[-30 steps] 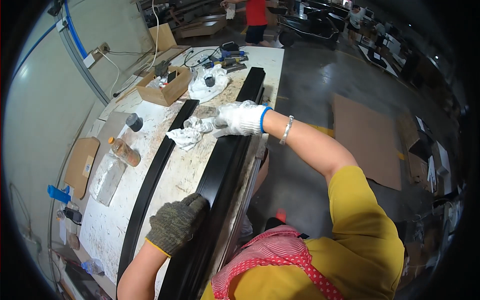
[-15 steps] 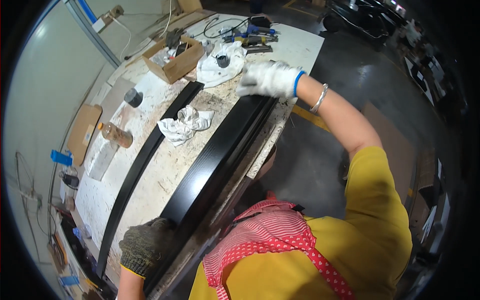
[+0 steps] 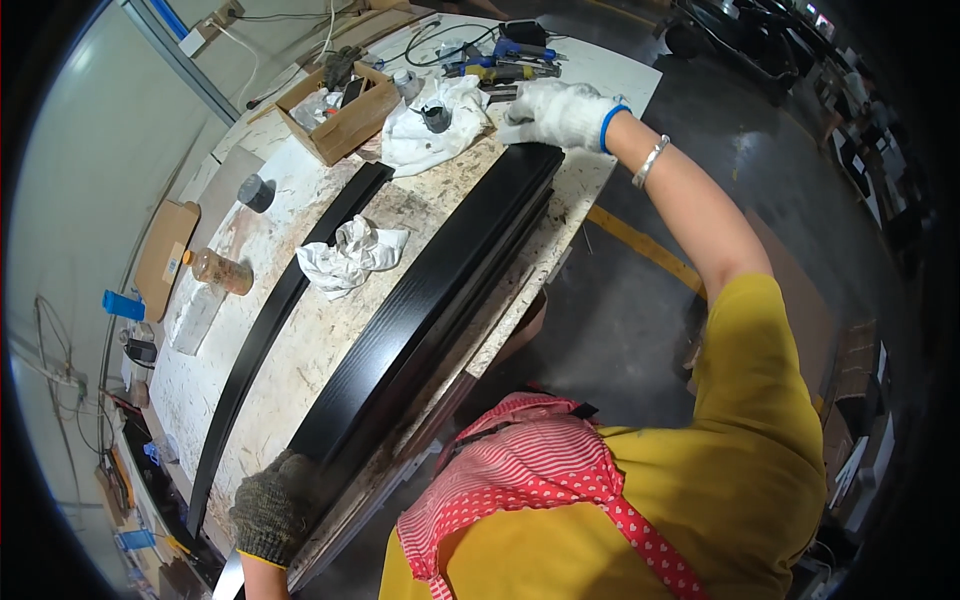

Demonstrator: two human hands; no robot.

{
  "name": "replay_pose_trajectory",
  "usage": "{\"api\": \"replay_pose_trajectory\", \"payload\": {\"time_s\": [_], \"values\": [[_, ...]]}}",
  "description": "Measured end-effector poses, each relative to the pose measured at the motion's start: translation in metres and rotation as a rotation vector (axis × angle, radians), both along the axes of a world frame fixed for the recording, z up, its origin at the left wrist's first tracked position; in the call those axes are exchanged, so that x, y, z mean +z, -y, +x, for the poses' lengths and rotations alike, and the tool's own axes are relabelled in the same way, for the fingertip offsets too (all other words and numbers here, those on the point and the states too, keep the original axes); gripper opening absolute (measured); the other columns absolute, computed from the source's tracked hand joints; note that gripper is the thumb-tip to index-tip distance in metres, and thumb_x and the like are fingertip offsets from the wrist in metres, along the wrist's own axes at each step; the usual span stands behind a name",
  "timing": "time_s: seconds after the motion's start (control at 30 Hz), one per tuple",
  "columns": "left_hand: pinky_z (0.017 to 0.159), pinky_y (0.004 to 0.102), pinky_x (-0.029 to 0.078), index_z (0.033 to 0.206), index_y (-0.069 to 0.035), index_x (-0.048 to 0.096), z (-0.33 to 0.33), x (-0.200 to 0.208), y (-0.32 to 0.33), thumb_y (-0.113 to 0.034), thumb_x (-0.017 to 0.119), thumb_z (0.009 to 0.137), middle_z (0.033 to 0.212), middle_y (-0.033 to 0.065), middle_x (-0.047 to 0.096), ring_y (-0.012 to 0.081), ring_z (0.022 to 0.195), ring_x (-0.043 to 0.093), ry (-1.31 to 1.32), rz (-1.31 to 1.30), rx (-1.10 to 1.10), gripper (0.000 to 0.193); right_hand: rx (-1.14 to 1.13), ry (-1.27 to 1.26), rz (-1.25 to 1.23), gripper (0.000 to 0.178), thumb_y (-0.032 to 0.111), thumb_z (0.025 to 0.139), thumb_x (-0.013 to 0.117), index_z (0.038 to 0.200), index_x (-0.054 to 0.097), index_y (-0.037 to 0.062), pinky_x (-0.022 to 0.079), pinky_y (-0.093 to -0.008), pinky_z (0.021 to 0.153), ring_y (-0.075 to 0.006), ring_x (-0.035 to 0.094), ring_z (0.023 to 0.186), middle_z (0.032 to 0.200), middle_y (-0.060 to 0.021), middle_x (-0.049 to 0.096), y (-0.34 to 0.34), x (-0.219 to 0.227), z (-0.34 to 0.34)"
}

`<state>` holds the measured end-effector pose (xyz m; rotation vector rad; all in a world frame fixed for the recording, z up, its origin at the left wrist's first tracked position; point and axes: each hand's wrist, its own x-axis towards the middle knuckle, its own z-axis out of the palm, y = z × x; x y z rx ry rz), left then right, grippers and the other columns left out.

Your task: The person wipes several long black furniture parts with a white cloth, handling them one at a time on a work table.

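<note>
A long black board (image 3: 410, 295) with a faint grain lies along the near edge of the worktable. My left hand (image 3: 270, 510), in a dark grey-green knit glove, grips its near end; the fingertips are partly lost against the black. At the far end is my right hand (image 3: 562, 115), in a white glove with a blue cuff. Its fingers are curled down just past the board's end, and what they hold, if anything, is hidden. A narrower black strip (image 3: 262, 345) runs alongside to the left, with a crumpled white cloth (image 3: 350, 257) lying across it.
The stained white worktable (image 3: 340, 345) carries a wooden box (image 3: 345, 125) of odds and ends, a white rag (image 3: 415, 145) with a small dark cup (image 3: 436, 118), a dark jar (image 3: 256, 193), a bottle (image 3: 220, 272) and blue-and-yellow power tools (image 3: 510, 68). A motor scooter (image 3: 735, 45) stands beyond.
My right hand has moved away from me to the board's far end, uncovering it. My left hand stays at the near end. The whole view has shifted slightly.
</note>
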<state>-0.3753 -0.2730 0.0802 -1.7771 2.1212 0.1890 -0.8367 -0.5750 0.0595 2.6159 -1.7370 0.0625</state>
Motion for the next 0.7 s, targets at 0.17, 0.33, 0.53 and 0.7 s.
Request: {"api": "replay_pose_trajectory", "payload": {"time_s": [0.17,0.33,0.53,0.7], "values": [[0.068,0.0444,0.054,0.095,-0.016,0.070,-0.003,-0.002,-0.009,-0.029,0.063,0.083,0.083,0.0147,0.069,0.0349,0.078,0.068,0.063,0.004,0.080,0.019,-0.041,-0.002,-0.185,0.035,0.040,0.091,0.059,0.104,0.071,0.0092,0.051,-0.0448,0.088,-0.0326,0.065,0.097,0.098,-0.0174,0.067,0.003,0.001,-0.004],[0.068,0.0456,0.054,0.098,-0.020,0.069,-0.015,0.010,0.003,-0.037,0.063,0.086,0.088,0.0140,0.069,0.0372,0.077,0.067,-0.004,0.003,0.144,0.022,0.071,0.067,-0.418,0.028,0.030,0.091,0.060,0.096,0.069,0.0032,0.049,-0.0440,0.085,-0.0339,0.063,0.093,0.092,-0.0198,0.066,0.034,-0.045,-0.048],[0.081,0.0423,0.052,0.113,-0.013,0.067,0.022,0.024,-0.016,-0.029,0.063,0.089,0.100,0.0154,0.069,0.0345,0.092,0.066,-0.329,-0.095,0.264,0.029,0.351,0.801,-0.162,0.033,0.023,0.097,0.053,0.121,0.063,0.0022,0.040,-0.0358,0.102,-0.0284,0.054,0.120,0.125,-0.0149,0.060,0.003,-0.051,0.060],[0.088,0.0419,0.051,0.116,-0.005,0.064,0.088,-0.032,0.062,-0.027,0.056,0.095,0.112,0.0167,0.067,0.0356,0.101,0.064,-0.404,-0.423,0.077,0.031,0.468,0.379,-0.530,0.043,-0.007,0.087,0.049,0.127,0.061,0.0022,0.037,-0.0412,0.109,-0.0351,0.048,0.128,0.137,-0.0188,0.053,-0.014,-0.104,0.075]]}}
